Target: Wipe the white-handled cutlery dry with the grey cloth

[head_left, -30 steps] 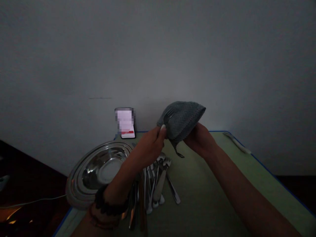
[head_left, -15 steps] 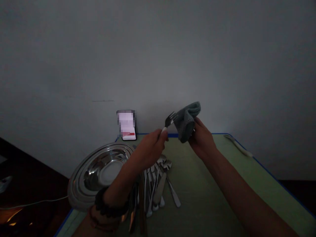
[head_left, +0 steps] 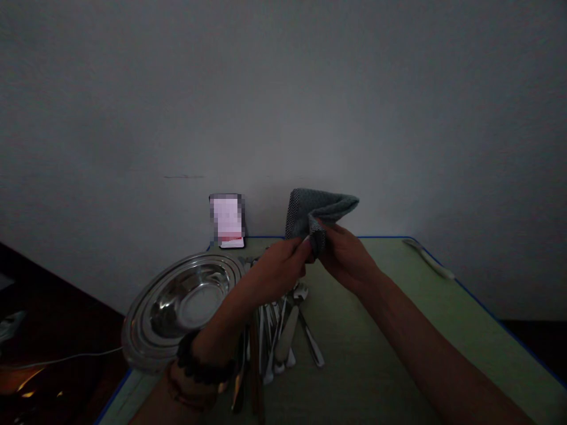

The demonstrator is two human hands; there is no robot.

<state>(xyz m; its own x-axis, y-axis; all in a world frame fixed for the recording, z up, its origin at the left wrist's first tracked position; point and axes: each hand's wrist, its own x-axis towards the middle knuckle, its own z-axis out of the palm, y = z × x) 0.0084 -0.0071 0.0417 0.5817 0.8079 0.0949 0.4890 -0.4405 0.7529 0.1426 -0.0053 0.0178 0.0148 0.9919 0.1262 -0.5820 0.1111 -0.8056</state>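
Observation:
My left hand (head_left: 277, 268) is closed in a pinch, raised over the green table (head_left: 376, 354); the fork it held in the earlier frames is now hidden inside the cloth. My right hand (head_left: 348, 257) is closed on a grey cloth (head_left: 316, 212), which is wrapped over the spot where both hands meet. Below the hands lies a pile of steel cutlery (head_left: 279, 333), with spoons and handles pointing toward me. Dark bead bracelets circle my left wrist.
A large steel bowl (head_left: 181, 304) sits at the table's left corner. A phone (head_left: 227, 221) leans against the grey wall behind it. A pale utensil (head_left: 429, 260) lies near the far right edge. A white cable runs over the dark floor at left.
The fork's tines, bare half a second ago, are now covered by the cloth. My hands have come together and dropped slightly.

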